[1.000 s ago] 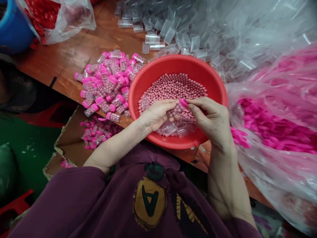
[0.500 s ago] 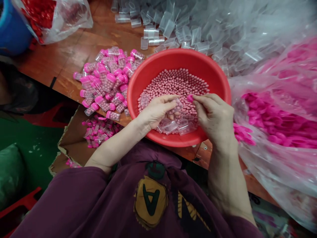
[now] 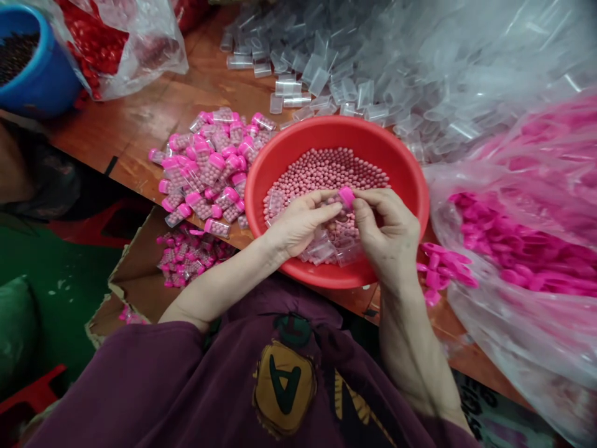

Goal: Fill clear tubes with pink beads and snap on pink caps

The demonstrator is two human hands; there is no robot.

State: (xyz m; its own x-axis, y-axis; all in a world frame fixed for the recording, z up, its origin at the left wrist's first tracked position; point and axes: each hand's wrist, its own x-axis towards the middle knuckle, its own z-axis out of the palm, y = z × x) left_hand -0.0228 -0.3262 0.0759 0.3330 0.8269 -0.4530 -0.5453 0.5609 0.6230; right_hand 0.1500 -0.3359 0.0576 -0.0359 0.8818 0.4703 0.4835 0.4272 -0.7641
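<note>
My left hand [image 3: 305,221] is closed around a small clear plastic bottle of pink beads, above a red basin [image 3: 405,168]. Against the bottle's mouth sits a bright pink cap [image 3: 346,196], pinched by the thumb and fingers of my right hand [image 3: 385,227]. Whether the cap is pressed fully on I cannot tell. Pink beads [image 3: 326,165] fill the bottom of the basin, and several clear empty bottles [image 3: 321,247] lie on them below my hands. To the left, capped bottles of beads [image 3: 205,165] are heaped on the wooden table [image 3: 135,112].
Loose clear bottles [image 3: 321,74] spread along the back. A plastic bag of pink caps [image 3: 527,249] stands right, with loose pink pieces [image 3: 443,267] beside it. A cardboard box [image 3: 144,261] with more capped bottles sits below the table's left edge. A blue bucket [image 3: 41,81] stands far left.
My right hand has moved left, bringing the pink cap from a short distance away onto the bottle in my left hand. The whole view has shifted slightly.
</note>
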